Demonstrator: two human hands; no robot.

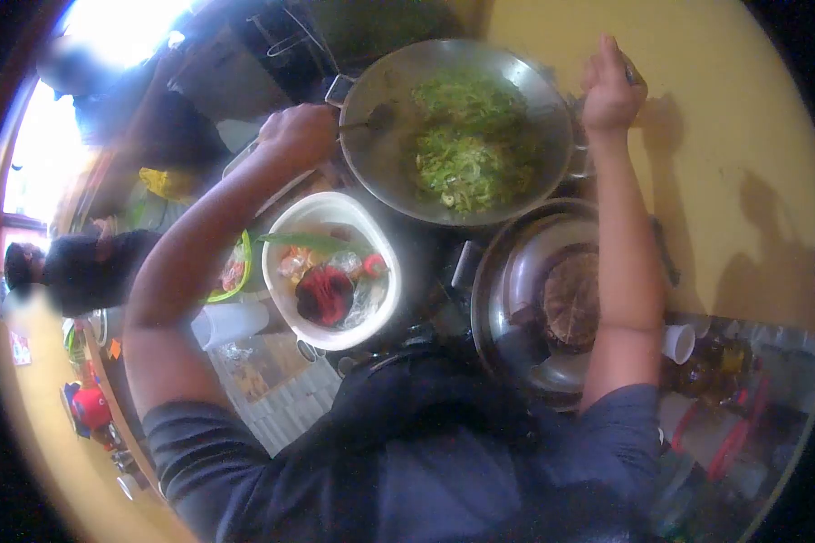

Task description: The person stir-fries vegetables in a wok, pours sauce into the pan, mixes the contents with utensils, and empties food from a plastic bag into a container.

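My left hand is closed around the handle of a cooking spoon. The spoon's dark head reaches over the left side of a large metal wok. Chopped green vegetables lie in the wok, mostly in its middle and right part. My right hand is raised beside the wok's right rim, in front of the yellow wall, with its fingers closed. A small dark edge shows at that hand, but I cannot make out what it is.
A white tub with packets and a long green leaf stands below the wok. Right of it is a wide metal pan with a round brown item. A white cup lies near my right arm. Other people are at the left.
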